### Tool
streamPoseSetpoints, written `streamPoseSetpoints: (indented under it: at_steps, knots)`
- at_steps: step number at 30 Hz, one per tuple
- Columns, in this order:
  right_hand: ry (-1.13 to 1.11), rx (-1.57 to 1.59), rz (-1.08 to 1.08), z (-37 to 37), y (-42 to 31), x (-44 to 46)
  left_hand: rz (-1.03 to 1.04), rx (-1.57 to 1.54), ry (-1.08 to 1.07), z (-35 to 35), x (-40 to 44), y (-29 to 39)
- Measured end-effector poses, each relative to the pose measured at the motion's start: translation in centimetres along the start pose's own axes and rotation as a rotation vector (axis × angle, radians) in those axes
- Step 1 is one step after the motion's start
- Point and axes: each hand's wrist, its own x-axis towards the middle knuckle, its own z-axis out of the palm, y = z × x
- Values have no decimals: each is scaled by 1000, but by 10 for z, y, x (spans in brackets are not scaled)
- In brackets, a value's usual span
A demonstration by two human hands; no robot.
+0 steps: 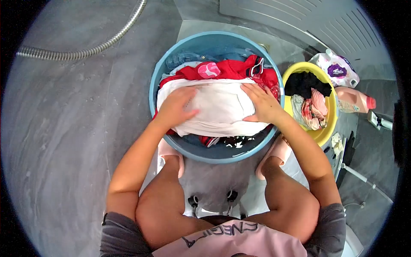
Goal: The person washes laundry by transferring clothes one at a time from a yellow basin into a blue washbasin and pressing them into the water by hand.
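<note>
A large blue basin [214,159] stands on the floor between the feet, holding wet clothes. Across the top of the pile lies a white cloth [218,105], partly folded, over a red garment [231,69] and blue denim [186,60]. My left hand [177,107] rests on the left part of the white cloth, fingers apart. On its right part lies my right hand [263,104], fingers spread over the edge. Neither hand is closed round the cloth. Dark water shows along the near side of the basin.
A yellow basin [323,139] with black and patterned clothes stands to the right of the blue one. Beside it are a white and purple package [336,70] and a pink bottle [353,100]. A metal hose [85,53] hangs at the upper left.
</note>
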Motion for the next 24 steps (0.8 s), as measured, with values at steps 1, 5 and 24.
streamPoseSetpoints:
  at_steps: [1,5,24]
  knots:
    - [10,6,3,3,1,-1,-84,-142,110,-1,-2,-7]
    - [30,34,1,9,3,-2,-16,122,237,-8,-11,-10]
    - [37,14,56,22,10,-3,23,155,41,10,-7,-13]
